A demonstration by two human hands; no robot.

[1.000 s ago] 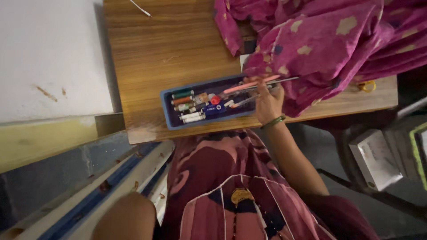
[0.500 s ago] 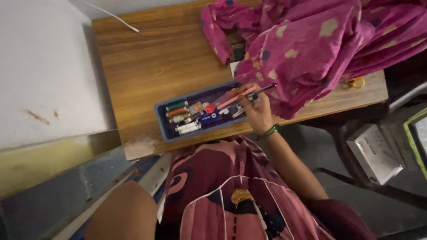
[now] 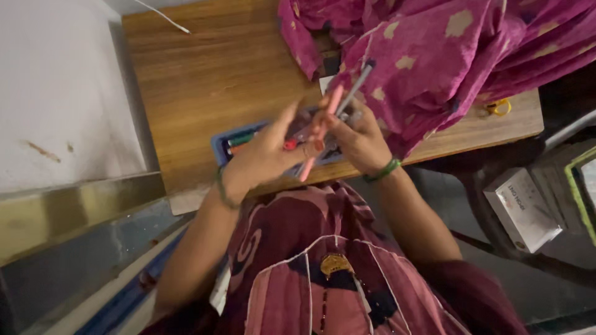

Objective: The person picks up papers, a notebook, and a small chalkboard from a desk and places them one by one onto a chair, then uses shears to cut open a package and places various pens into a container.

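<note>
Both my hands are raised above a blue tray (image 3: 218, 145) on the wooden table (image 3: 211, 68). My left hand (image 3: 267, 155) has its fingers around a pink pen (image 3: 333, 102) that slants up to the right. Touching it from the right, my right hand (image 3: 361, 141) grips a thin grey pen with a dark cap (image 3: 359, 80) pointing toward the magenta cloth (image 3: 434, 56). Thread spools (image 3: 239, 139) show at the tray's left end. My hands hide the rest of the tray.
The patterned magenta cloth is heaped over the table's right half. Yellow scissor handles (image 3: 496, 107) lie by the right edge. A white cable (image 3: 162, 20) crosses the far left corner. A white box (image 3: 521, 208) sits on the floor to the right, a white wall to the left.
My right hand lifted the pink and grey pens out of the tray and tipped them upward. My left hand came up from below and took hold of the pink pen.
</note>
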